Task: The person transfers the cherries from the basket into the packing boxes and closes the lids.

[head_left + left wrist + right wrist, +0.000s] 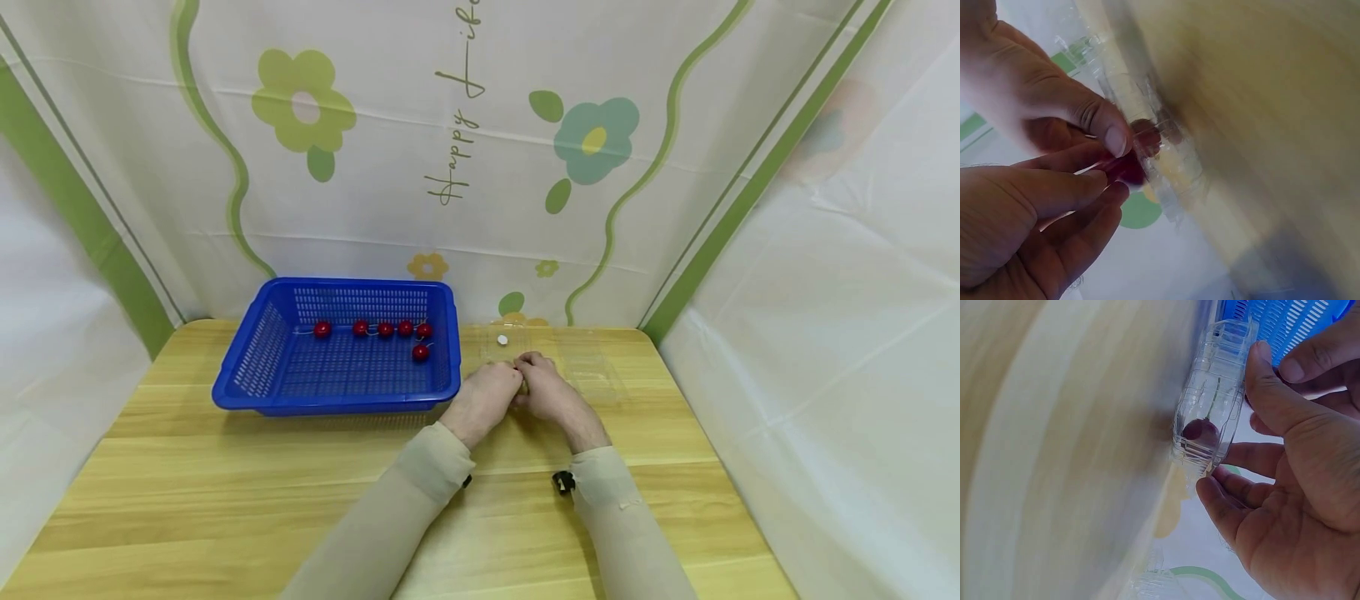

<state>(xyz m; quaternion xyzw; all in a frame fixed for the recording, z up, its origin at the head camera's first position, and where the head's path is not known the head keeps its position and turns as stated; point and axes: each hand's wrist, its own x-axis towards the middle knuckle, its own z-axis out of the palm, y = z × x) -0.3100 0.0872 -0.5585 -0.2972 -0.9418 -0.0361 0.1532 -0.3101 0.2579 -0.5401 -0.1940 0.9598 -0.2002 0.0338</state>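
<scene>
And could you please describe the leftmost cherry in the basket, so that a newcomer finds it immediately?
On the wooden table stands a blue basket. Inside are red cherries. The leftmost cherry lies alone, a clear gap separating it from the others.

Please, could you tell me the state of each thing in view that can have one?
Blue basket: upright, holding six cherries.
Clear box: open, one cherry visible inside.
Clear plastic piece: lying on the table; whether attached, I cannot tell.
Left hand: pinching a red cherry.
Right hand: holding the clear box.
</scene>
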